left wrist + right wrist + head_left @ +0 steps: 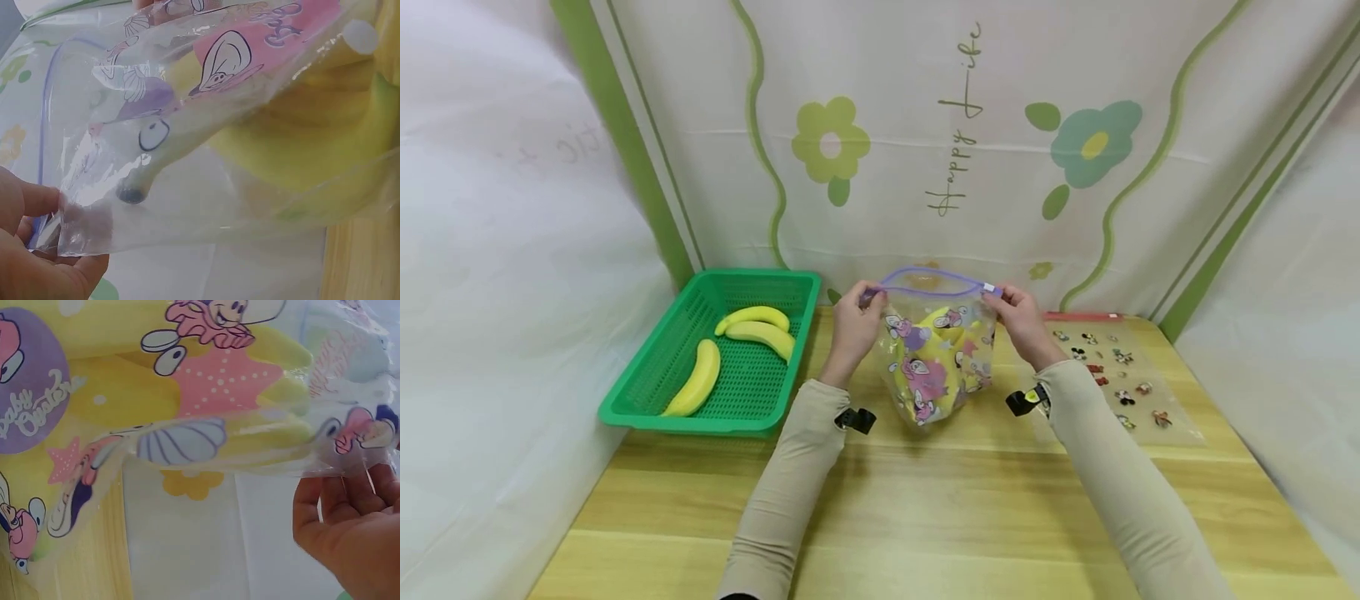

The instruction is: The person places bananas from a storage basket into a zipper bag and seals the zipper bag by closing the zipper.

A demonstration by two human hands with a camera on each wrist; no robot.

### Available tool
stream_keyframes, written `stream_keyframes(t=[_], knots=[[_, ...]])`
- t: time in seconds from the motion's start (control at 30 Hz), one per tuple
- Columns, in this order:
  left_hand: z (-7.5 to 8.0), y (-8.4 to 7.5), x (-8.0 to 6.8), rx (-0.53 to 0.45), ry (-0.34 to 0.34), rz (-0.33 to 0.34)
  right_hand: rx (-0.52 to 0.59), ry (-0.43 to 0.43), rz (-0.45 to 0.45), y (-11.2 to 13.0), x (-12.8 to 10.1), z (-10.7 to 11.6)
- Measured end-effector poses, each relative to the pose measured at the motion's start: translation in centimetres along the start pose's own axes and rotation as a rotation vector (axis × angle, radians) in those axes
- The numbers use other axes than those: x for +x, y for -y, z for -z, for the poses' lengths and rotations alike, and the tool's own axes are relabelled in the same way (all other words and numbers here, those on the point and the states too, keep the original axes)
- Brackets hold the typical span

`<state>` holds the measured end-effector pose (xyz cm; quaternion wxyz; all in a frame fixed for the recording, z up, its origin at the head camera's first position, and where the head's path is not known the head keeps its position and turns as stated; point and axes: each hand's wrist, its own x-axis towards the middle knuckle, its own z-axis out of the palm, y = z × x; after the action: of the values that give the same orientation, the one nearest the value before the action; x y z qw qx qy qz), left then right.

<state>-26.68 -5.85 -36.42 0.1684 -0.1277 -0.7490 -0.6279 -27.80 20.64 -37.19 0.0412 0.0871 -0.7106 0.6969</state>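
Two hands: both are pinching the top corners of a printed zip bag point(936, 358), left hand point(852, 325) at the purple zip's left end, right hand point(1018, 321) by the white slider point(989, 288).
Bag: standing between the hands on the worktop point(925, 508), mouth gaping open, bananas point(300, 144) inside.
Left of left hand: green basket point(625, 400) holding three bananas point(752, 327).
Right of right hand: flat printed bag point(1120, 375) lying on the worktop.
Handling note, judged: keeping both corners taut and level should be helping the zip strips line up; slack plastic would be letting the slider snag.
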Motion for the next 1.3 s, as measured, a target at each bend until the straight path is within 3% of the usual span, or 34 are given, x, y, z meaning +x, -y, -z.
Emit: stream_keyframes(t=[0.23,0.4,0.67,1.03,1.17,1.3], knots=[[0.8,-0.6,0.2,-0.040,-0.019,0.002,-0.012,-0.054,0.009,0.6,-0.7,0.9],[1.2,-0.6,0.2,-0.018,-0.016,0.010,-0.019,-0.080,0.051,0.6,-1.0,1.3],[1.8,-0.5,-0.1,0.065,-0.028,-0.008,-0.033,-0.115,0.166,0.9,-2.2,2.2],[2.7,-1.7,-0.1,0.199,0.000,-0.007,-0.046,-0.105,0.160,1.1,-2.2,2.9],[3.0,-1.7,0.4,0.306,0.005,-0.023,-0.072,-0.142,0.126,1.0,-2.1,2.7],[3.0,-1.6,0.9,0.533,0.037,-0.061,-0.087,-0.150,0.120,0.9,-2.3,2.5]])
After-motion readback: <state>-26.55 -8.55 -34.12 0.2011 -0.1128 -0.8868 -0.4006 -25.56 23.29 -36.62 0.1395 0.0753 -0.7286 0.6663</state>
